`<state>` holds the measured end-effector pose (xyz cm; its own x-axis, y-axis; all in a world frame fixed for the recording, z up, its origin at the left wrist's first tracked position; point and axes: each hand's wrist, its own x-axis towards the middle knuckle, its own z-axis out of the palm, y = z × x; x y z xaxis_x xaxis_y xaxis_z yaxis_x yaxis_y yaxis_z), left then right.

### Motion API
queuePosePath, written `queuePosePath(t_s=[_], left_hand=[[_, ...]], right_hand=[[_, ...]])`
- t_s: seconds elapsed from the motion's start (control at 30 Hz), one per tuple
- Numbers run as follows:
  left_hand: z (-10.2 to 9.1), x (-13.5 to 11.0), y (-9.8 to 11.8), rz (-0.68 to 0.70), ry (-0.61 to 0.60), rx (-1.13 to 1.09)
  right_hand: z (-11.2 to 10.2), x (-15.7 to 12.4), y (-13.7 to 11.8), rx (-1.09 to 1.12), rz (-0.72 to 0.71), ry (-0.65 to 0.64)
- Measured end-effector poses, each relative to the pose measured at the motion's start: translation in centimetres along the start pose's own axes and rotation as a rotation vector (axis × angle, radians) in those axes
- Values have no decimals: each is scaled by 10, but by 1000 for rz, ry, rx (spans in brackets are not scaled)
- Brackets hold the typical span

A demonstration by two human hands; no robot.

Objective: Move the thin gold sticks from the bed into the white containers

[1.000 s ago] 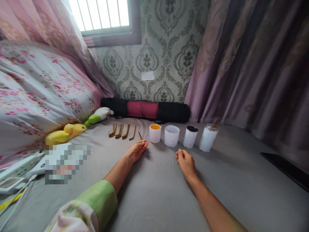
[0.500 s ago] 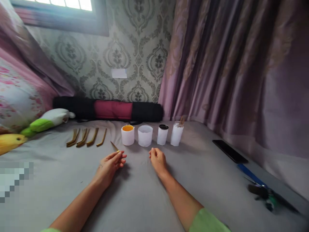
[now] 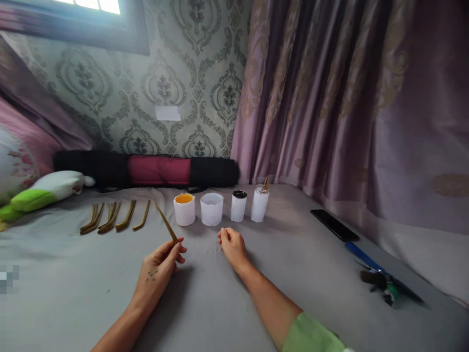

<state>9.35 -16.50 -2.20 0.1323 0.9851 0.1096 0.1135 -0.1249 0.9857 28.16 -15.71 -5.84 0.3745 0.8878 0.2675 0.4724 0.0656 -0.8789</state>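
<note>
My left hand is closed in a pinch on a thin golden stick, which points up and to the left. My right hand rests on the grey sheet with its fingers curled loosely and nothing visible in them. Just beyond both hands stands a row of white cups: one with an orange inside, a wider white one, one with a black top, and a clear jar with sticks in it. Several more golden sticks lie in a row to the left.
A black and red roll lies along the wallpapered wall. A green and white plush toy sits at the left. A black phone, a blue tool and a dark bundle lie at the right beside the curtain.
The view has swung to the right. My left hand has drawn back towards me and lifted the golden stick higher. My right hand has stayed on the sheet.
</note>
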Motion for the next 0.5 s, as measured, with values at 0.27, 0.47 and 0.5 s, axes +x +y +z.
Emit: queuePosePath(t_s=[0.27,0.47,0.5], left_hand=[[-3,0,-17,160,-52,266],[-5,-2,-14,431,-78,506],[-5,-2,-13,478,-83,543]], right_hand=[[-2,-2,-3,82,20,-36],[-3,-6,-13,205,56,-78],[-3,-6,-15,221,60,-82]])
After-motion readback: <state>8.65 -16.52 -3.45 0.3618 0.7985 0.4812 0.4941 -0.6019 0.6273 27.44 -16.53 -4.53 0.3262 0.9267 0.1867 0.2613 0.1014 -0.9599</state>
